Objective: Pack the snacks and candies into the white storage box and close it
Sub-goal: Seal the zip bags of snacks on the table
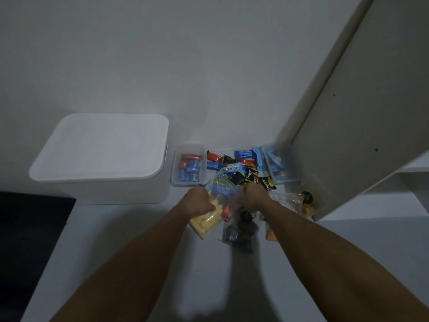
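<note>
I'm gathering: my left hand (199, 201) grips the clear bag of yellow snacks (210, 220); my right hand (254, 195) clutches neighbouring bags. The white storage box (102, 156), far left, is lidded; next I must open it.

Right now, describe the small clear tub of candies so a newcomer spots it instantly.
Find the big lidded white storage box. Against its right side sits the small clear tub. Unlike the loose wrappers further right, its red and blue candies sit contained inside.
</note>
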